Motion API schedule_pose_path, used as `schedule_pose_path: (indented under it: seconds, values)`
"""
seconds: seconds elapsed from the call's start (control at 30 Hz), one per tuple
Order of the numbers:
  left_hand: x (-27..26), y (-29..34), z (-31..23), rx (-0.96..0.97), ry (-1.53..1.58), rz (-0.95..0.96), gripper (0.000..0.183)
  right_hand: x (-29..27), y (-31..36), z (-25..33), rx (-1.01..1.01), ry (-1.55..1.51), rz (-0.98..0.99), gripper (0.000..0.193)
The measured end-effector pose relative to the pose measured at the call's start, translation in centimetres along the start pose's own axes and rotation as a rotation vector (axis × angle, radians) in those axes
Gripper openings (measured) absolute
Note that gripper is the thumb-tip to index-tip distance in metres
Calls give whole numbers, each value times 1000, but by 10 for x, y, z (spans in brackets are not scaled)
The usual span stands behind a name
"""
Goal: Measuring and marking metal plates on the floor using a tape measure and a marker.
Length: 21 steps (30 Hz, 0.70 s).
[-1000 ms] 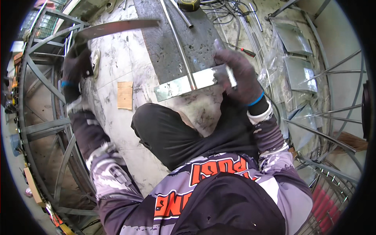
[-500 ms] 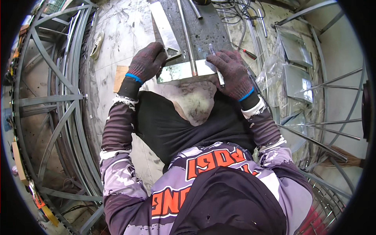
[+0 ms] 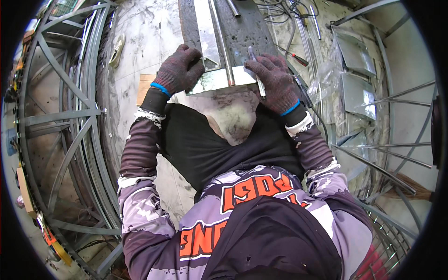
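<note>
A shiny rectangular metal bar lies crosswise in front of me on a dark, worn board. My left hand, in a dark knitted glove, is closed on its left end, fingertips hidden. My right hand, gloved alike, grips a slim clear-and-white pen beside the bar's right end. A long flat-sided metal tube runs away from me, its open near end by my left fingers. To its right, a round metal tube has its near end over the crosswise bar.
Steel frames and long metal lengths line the left side. On the right are a red-handled screwdriver, black cables, plastic-wrapped metal sheets and thin rods. A piece of cardboard lies left of my left hand.
The long flat-sided tube has swung rightward at its far end and now lies nearly parallel to the round tube. My left hand has shifted slightly right; the pen stays in my right hand.
</note>
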State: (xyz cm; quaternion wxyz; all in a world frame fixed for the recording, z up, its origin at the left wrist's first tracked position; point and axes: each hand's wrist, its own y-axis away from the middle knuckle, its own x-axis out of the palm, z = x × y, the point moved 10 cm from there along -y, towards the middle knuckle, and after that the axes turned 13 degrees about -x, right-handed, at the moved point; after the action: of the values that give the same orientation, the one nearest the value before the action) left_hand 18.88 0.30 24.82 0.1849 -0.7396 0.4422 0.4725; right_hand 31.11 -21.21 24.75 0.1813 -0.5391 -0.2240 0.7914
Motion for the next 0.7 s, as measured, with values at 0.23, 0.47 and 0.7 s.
schedule_pose_path:
  seconds: [0.23, 0.47, 0.7]
  values:
    - [0, 2, 3, -12, -13, -6, 37, -3, -4, 3, -5, -2, -24, 63]
    - [0, 4, -1, -65, 4, -18, 41, -7, -6, 6, 7, 3, -19, 60]
    - [0, 5, 3, -110, -37, -14, 44, -3, -7, 6, -8, 10, -31, 65]
